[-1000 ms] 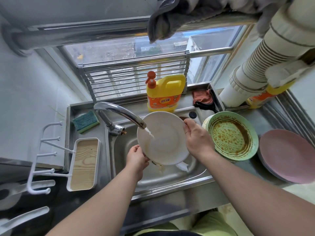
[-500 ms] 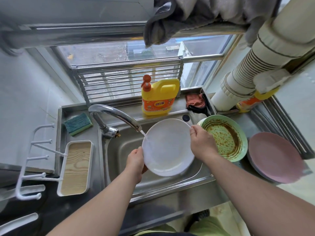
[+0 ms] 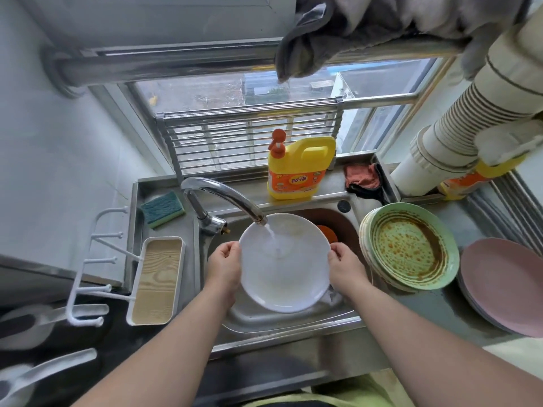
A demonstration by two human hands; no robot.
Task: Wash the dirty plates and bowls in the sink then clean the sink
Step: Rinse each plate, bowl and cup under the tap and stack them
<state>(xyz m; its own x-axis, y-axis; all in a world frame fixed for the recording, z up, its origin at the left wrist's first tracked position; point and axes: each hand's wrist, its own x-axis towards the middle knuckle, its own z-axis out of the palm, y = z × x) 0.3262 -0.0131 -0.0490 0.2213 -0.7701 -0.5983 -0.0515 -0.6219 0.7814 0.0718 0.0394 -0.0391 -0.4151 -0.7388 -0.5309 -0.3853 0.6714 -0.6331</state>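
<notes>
White plate (image 3: 283, 277) held over the sink (image 3: 293, 321), face up and roughly level, under the tap (image 3: 226, 198). Water stream (image 3: 271, 236) running from the spout onto the far-left part of the plate.

Left hand (image 3: 224, 267): grip pinching the plate's left rim, thumb on top, fingers curled beneath. Right hand (image 3: 345, 267): grip pinching the right rim in the same way, thumb on the upper edge.

Inside the sink, past the plate's far-right edge, an orange item (image 3: 327, 232) shows only in part; cannot tell what it is. Something white (image 3: 332, 298) is just visible under the plate's near-right edge.

Right of the sink, on the wet surface (image 3: 435, 312): stack of green plates (image 3: 411, 249), top one smeared with brown sauce. Further right, stack of pink plates (image 3: 505, 283), top one looks clean.

Far ledge: yellow soap bottle (image 3: 299, 168) with orange pump, upright, just behind the sink. Orange rag (image 3: 361, 176) to its right. Green sponge (image 3: 163, 208) on the far-left corner, left of the tap. White tray with hooks (image 3: 155, 282) on the left, beside the sink.
</notes>
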